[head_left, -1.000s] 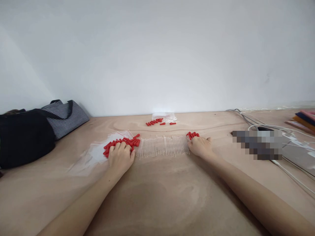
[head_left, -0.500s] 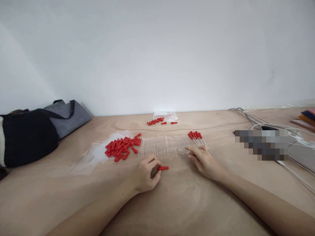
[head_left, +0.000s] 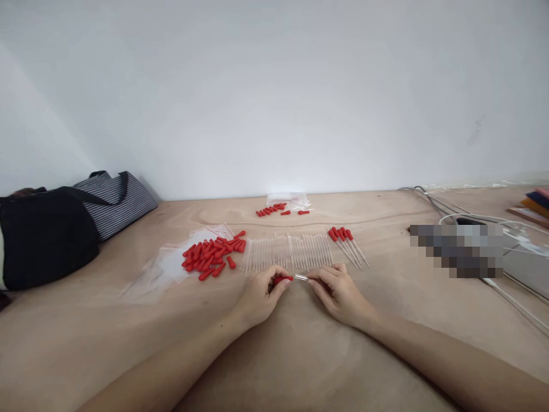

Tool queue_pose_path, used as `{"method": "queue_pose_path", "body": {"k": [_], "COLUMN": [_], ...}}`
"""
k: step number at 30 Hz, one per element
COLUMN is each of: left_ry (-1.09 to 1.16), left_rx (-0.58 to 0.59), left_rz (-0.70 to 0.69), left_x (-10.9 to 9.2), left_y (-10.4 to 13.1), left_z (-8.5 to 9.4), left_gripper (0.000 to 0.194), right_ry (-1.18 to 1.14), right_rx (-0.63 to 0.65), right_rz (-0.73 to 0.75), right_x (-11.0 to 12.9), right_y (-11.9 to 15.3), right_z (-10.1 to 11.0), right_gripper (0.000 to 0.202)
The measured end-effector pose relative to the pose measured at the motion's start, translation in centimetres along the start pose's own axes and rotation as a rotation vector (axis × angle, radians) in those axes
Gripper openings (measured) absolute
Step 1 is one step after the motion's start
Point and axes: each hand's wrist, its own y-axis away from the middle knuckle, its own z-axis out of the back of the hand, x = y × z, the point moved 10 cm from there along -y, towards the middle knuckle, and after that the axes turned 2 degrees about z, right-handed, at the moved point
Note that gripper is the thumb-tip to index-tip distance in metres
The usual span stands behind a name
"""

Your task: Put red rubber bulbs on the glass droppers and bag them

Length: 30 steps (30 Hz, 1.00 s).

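Pinched in my left hand is a red rubber dropper bulb, its end pointing right. My right hand grips a clear glass dropper tube, whose end faces the bulb across a small gap. Behind both hands lies a row of clear tubes, side by side. Left of that row is a pile of loose red bulbs, partly on plastic bags. Several droppers with red bulbs fitted lie slanted beyond my right hand.
Clear plastic bags lie at the left, near a black bag and a striped bag. More red bulbs and a small bag are by the wall. Cables and a blurred-out object lie at the right.
My right hand has moved left from the row's right end, now with a glass tube in it. My left hand has shifted slightly up and right with the red bulb.
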Motion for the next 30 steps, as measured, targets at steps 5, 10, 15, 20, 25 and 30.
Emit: {"method": "queue_pose_path", "body": {"k": [5, 10, 15, 20, 25, 30], "left_ry": [0.117, 0.272, 0.355, 0.37, 0.413, 0.451], "left_rx": [0.01, -0.01, -0.026, -0.032, -0.028, -0.009], "left_rz": [0.015, 0.052, 0.105, 0.115, 0.135, 0.131], "left_x": [0.5, 1.2, 1.9, 2.1, 2.3, 2.3], "left_y": [0.0, 0.1, 0.3, 0.3, 0.3, 0.4], "left_z": [-0.3, -0.5, -0.7, -0.7, -0.9, -1.1], "left_gripper": [0.012, 0.012, 0.015, 0.016, 0.017, 0.018], "right_ry": [-0.009, 0.028, 0.01, 0.006, 0.07, 0.21], "right_rx": [0.017, 0.005, -0.007, -0.009, -0.042, -0.075], "right_rz": [0.005, 0.036, 0.088, 0.143, 0.263, 0.454], "right_x": [0.4, 0.6, 1.2, 1.6, 2.1, 3.5], "right_y": [-0.1, 0.0, 0.1, 0.1, 0.2, 0.4], "right_z": [-0.5, -0.4, -0.4, -0.6, -0.2, 0.4], "right_gripper": [0.018, 0.017, 0.018, 0.017, 0.019, 0.027]}}
